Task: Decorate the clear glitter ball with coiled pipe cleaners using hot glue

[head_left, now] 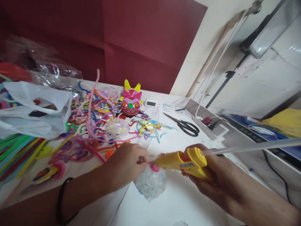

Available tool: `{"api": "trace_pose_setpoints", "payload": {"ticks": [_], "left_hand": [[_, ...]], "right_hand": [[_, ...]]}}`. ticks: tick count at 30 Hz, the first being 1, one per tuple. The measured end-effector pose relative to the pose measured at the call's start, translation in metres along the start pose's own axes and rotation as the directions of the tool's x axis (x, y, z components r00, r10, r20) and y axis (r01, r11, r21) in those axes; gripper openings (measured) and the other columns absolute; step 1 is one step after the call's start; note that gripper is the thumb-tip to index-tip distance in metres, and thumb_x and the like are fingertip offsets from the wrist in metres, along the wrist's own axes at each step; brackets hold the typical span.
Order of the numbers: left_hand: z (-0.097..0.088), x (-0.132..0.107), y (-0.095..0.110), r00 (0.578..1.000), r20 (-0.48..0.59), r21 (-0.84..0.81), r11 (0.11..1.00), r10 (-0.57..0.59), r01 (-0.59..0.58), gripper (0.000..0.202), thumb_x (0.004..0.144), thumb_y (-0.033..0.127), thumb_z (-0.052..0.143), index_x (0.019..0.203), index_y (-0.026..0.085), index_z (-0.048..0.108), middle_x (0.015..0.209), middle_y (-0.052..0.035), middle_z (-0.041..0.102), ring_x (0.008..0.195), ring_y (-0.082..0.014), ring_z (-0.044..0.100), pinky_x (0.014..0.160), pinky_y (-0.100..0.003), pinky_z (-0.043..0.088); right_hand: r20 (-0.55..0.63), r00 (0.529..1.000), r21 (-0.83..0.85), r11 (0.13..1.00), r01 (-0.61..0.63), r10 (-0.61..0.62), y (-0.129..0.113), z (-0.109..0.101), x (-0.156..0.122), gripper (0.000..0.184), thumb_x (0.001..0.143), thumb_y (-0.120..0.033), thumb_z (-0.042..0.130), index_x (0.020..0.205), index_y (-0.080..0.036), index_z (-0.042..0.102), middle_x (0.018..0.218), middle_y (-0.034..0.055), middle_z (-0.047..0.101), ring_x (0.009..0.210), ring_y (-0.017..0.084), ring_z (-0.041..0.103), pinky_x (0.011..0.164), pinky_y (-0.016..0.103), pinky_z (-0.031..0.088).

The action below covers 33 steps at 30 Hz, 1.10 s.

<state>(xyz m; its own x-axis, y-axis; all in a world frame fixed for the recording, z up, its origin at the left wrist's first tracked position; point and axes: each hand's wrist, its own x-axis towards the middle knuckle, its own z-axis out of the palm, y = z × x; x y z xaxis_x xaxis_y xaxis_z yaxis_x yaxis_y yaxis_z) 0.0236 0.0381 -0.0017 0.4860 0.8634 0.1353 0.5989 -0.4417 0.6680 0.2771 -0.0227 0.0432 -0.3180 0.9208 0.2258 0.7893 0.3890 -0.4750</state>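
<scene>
Head cam: R hand point(215, 177) grips glue gun point(174, 160) nr speckled ball point(151, 185).

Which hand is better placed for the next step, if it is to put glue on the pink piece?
Probably the right hand: it holds the yellow glue gun, whose tip is at the pink piece. The left hand shows no tool and is close to that piece.

The glue gun point(182, 160) is smooth yellow plastic, its glue stick point(249, 147) translucent. The speckled ornament point(150, 185) looks clear and glossy. Pipe cleaners point(21, 153) appear fuzzy and matt; the carrier bag point(35, 108) is thin, crinkled plastic. The scissors point(190, 129) have metal blades; the maroon sheet point(152, 37) looks matt, creased.
</scene>
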Motion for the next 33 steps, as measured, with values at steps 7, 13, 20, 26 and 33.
{"api": "trace_pose_setpoints", "payload": {"ticks": [7, 13, 20, 26, 33], "left_hand": [[-0.002, -0.001, 0.002, 0.999, 0.010, -0.024, 0.999, -0.045, 0.045, 0.017, 0.071, 0.008, 0.061, 0.071, 0.018, 0.075, 0.062, 0.0020, 0.063, 0.059, -0.0125, 0.056, 0.054, -0.022, 0.034], [-0.001, -0.001, 0.001, 0.999, 0.005, 0.009, 0.999, -0.039, 0.039, 0.018, 0.071, 0.008, 0.061, 0.070, 0.019, 0.075, 0.062, 0.0024, 0.062, 0.059, -0.0122, 0.055, 0.053, -0.023, 0.032], [0.001, -0.001, -0.002, 1.000, -0.003, 0.002, 1.000, -0.003, 0.003, 0.017, 0.071, 0.008, 0.060, 0.069, 0.019, 0.074, 0.061, 0.0030, 0.061, 0.059, -0.0116, 0.054, 0.054, -0.022, 0.032], [0.001, -0.002, 0.000, 1.000, 0.000, -0.005, 1.000, -0.009, 0.009, 0.017, 0.071, 0.009, 0.060, 0.069, 0.018, 0.074, 0.063, 0.0022, 0.063, 0.060, -0.0120, 0.056, 0.055, -0.023, 0.032], [0.000, -0.003, -0.001, 1.000, -0.003, -0.010, 1.000, 0.017, -0.017, 0.017, 0.070, 0.009, 0.059, 0.069, 0.018, 0.073, 0.062, 0.0026, 0.061, 0.059, -0.0118, 0.055, 0.055, -0.023, 0.033]], "right_hand": [[0.224, 0.967, -0.158, 0.975, 0.159, -0.122, -0.012, -0.010, 0.009, 0.032, 0.090, -0.021, 0.042, 0.121, -0.024, 0.039, 0.104, 0.0095, 0.069, 0.080, 0.023, 0.068, 0.054, 0.029, 0.050], [0.123, 0.971, -0.106, 0.970, 0.217, -0.204, -0.021, -0.007, 0.015, 0.023, 0.079, -0.020, 0.048, 0.101, -0.028, 0.044, 0.087, 0.0068, 0.069, 0.067, 0.023, 0.066, 0.054, 0.034, 0.052], [0.139, 0.966, -0.120, 0.965, 0.233, -0.216, -0.024, -0.007, 0.014, 0.030, 0.081, -0.018, 0.048, 0.108, -0.029, 0.041, 0.088, 0.0043, 0.071, 0.067, 0.023, 0.068, 0.053, 0.033, 0.052], [0.136, 0.960, -0.201, 0.942, 0.270, -0.246, -0.019, -0.010, 0.011, 0.039, 0.085, -0.020, 0.048, 0.123, -0.026, 0.040, 0.089, 0.0061, 0.072, 0.067, 0.021, 0.068, 0.055, 0.030, 0.054], [0.113, 0.963, -0.142, 0.955, 0.259, -0.244, -0.017, -0.005, 0.009, 0.034, 0.083, -0.022, 0.050, 0.116, -0.030, 0.042, 0.093, 0.0060, 0.070, 0.067, 0.023, 0.066, 0.055, 0.034, 0.053]]}}
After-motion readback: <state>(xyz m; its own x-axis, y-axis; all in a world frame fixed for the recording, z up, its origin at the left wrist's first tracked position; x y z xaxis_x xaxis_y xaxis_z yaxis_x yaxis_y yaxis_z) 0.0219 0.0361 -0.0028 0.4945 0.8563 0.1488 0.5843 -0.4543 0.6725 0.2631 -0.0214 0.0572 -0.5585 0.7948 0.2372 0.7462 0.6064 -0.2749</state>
